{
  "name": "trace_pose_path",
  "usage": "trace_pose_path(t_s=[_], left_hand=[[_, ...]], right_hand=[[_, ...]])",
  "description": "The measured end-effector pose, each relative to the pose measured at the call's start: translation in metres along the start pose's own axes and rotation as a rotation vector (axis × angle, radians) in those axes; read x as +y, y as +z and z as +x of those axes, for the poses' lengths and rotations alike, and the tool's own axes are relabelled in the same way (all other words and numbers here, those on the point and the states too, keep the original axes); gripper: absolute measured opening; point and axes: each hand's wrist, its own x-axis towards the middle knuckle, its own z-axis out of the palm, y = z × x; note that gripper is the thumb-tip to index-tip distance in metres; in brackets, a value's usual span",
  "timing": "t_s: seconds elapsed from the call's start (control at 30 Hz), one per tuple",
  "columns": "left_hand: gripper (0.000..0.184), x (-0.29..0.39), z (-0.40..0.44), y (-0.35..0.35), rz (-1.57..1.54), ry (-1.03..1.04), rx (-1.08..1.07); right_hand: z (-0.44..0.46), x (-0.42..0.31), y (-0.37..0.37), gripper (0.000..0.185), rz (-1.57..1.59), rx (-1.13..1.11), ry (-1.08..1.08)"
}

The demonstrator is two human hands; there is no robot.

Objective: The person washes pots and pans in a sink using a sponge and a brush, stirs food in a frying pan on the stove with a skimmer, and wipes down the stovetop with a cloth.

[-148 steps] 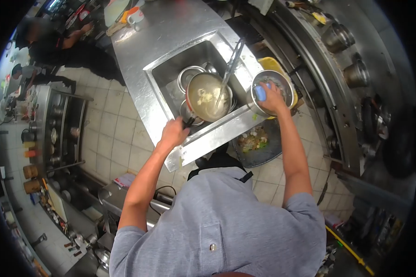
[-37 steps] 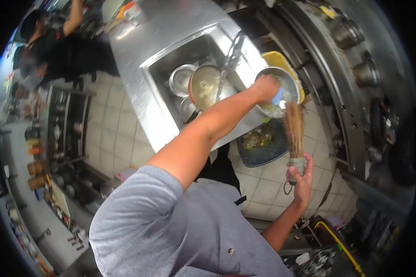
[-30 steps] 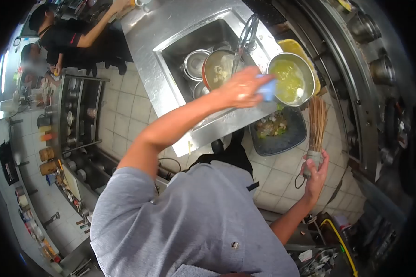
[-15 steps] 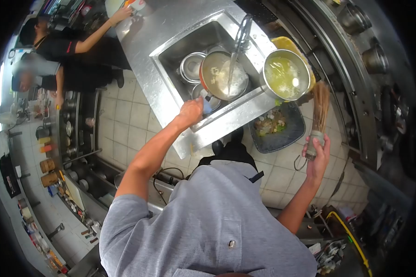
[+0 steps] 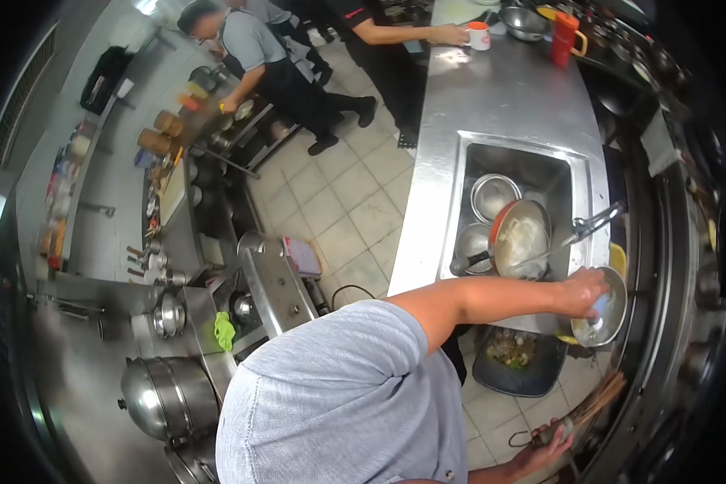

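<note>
My left hand (image 5: 582, 292) reaches across at the right end of the counter, its fingers wrapped round a blue sponge (image 5: 599, 306) at the rim of a steel bowl (image 5: 615, 320). Low on the right, my right hand (image 5: 553, 445) grips the bound handle of a bundled-stick brush (image 5: 598, 401). A red-rimmed pan (image 5: 523, 239) lies in the sink (image 5: 505, 160) among steel bowls (image 5: 494, 198), under the running tap (image 5: 598, 222). Below the counter edge a dark bin (image 5: 527, 381) contains food scraps.
A person in grey and black (image 5: 254, 44) stands at the far shelves. Another person's hand (image 5: 450, 35) is at a white and orange cup (image 5: 477, 36) on the counter (image 5: 500, 97). A red jug (image 5: 565, 40) stands beyond. A large steel pot (image 5: 169, 397) is at lower left.
The view has turned left. My left hand has gone from the sink's near edge to the steel bowl with the sponge. My right hand still holds the brush, now tilted.
</note>
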Motion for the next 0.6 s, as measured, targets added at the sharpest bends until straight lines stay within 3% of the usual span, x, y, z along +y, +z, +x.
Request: trace_pose_path(t_s=[0.07, 0.1, 0.13, 0.17, 0.23, 0.27, 0.3, 0.5, 0.57, 0.6], left_hand=[[0.049, -0.044, -0.015, 0.017, -0.371, -0.173, 0.157], [0.047, -0.054, -0.025, 0.005, -0.296, -0.376, 0.164], [0.045, -0.093, -0.022, 0.009, -0.086, -0.39, -0.078], [0.037, -0.116, -0.03, 0.016, 0.034, -0.25, -0.024], [0.03, -0.142, -0.034, 0.007, -0.774, -0.541, -0.086], [0.027, -0.141, -0.035, -0.011, -1.108, -0.724, -0.048], [0.025, -0.135, -0.032, -0.023, -1.147, -0.827, -0.007], [0.024, -0.137, -0.043, -0.028, -1.218, -1.007, 0.058], [0.019, -0.149, -0.046, -0.038, -1.233, -1.005, -0.243], [0.019, -0.162, -0.047, -0.048, -1.231, -1.014, -0.243]], right_hand=[[-0.003, -0.002, -0.014, 0.05, -0.024, 0.039, -0.056], [-0.019, -0.017, 0.002, 0.051, -0.128, 0.14, -0.056], [-0.018, -0.02, 0.001, 0.054, -0.133, 0.114, -0.093], [-0.021, -0.027, -0.005, 0.057, -0.155, 0.114, -0.134], [-0.016, -0.035, -0.016, 0.059, -0.165, 0.088, -0.259], [-0.017, -0.049, 0.001, 0.061, 0.002, 0.019, -0.283], [-0.012, -0.057, 0.007, 0.064, 0.046, -0.03, -0.287], [-0.001, -0.078, 0.042, 0.068, -0.052, -0.257, -0.382], [0.001, -0.073, 0.047, 0.068, 0.056, -0.364, -0.335], [0.001, -0.071, 0.045, 0.068, 0.056, -0.365, -0.327]])
